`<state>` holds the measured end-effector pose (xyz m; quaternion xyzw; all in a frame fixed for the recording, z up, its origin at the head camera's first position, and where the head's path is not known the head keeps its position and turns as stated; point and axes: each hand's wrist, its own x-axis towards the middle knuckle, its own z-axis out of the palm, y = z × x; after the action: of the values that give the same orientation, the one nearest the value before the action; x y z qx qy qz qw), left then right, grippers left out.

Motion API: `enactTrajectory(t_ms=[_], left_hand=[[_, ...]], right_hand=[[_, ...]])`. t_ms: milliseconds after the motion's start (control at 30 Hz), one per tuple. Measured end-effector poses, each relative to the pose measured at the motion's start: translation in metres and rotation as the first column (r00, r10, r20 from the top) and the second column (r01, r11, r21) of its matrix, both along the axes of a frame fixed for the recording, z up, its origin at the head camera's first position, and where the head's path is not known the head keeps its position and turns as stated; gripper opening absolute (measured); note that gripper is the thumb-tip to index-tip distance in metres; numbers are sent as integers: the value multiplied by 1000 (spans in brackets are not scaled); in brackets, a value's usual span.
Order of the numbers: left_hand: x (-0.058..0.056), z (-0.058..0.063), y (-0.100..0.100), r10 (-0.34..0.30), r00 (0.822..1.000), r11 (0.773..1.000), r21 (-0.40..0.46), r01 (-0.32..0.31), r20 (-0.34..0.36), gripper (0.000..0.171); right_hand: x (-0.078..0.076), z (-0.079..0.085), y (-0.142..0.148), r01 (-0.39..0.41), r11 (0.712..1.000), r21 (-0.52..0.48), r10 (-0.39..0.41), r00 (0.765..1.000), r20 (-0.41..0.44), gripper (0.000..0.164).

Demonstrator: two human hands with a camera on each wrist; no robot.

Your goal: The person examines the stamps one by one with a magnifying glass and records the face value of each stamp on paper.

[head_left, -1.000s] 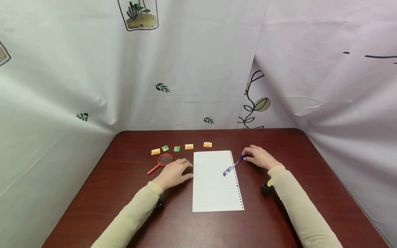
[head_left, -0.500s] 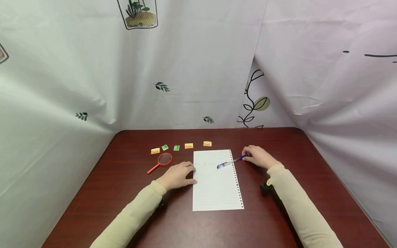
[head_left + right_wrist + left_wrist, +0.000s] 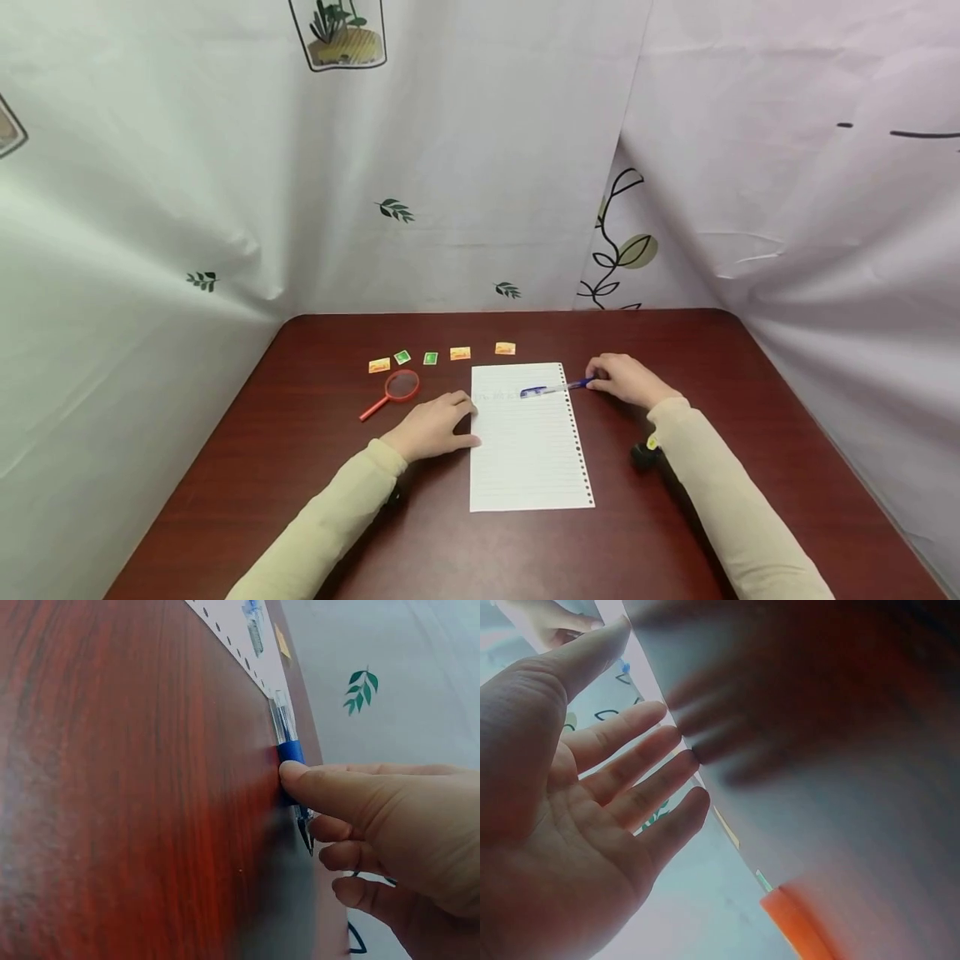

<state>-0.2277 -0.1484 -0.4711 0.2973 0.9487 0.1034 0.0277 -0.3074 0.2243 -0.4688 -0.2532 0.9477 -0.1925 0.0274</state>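
Head view has the right hand (image 3: 630, 380) just beyond the punched margin of a sheet of lined paper (image 3: 528, 467), holding a pen (image 3: 557, 388) whose far end reaches leftward over the upper part of the page; whether that end touches the paper cannot be told. The step in hand seems to be the handling of the pen, either setting it down or picking it up, with the left hand (image 3: 431, 427) kept at the opposite edge as a light guard against the sheet sliding. Beyond that hand lies a magnifying glass (image 3: 400, 386), well apart from the pen. The left hand points inward from its own side, palm lowered, its fingertips and thumb at the paper's edge. Left wrist view shows those fingers stretched out and slightly spread, the thumb well apart from them, with nothing between. Right wrist view shows the thumb and what appears to be the index finger pinching the pen at its blue grip, the other fingers loosely bent beneath; the dark tip points back toward the palm, away from the page. The next move probably calls for either a gentle release or, should writing be wanted, a turn of the pen.
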Motion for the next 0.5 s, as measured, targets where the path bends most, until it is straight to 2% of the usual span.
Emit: enactTrajectory(t_ms=[167, 300, 367, 500], left_hand=[[1, -1, 1, -3, 1000, 1000, -3, 3, -6, 48], [-1, -2, 0, -1, 1000, 1000, -12, 0, -20, 48], [-1, -2, 0, -2, 1000, 1000, -18, 2, -28, 48], [-1, -4, 0, -4, 1000, 1000, -24, 3, -30, 49]], right_hand=[[7, -1, 0, 4, 999, -34, -4, 1000, -9, 7], [11, 2, -5, 32, 990, -134, -35, 999, -21, 10], [13, 3, -9, 53, 977, -205, -60, 998, -27, 13], [18, 2, -20, 72, 933, -354, -89, 995, -34, 15]])
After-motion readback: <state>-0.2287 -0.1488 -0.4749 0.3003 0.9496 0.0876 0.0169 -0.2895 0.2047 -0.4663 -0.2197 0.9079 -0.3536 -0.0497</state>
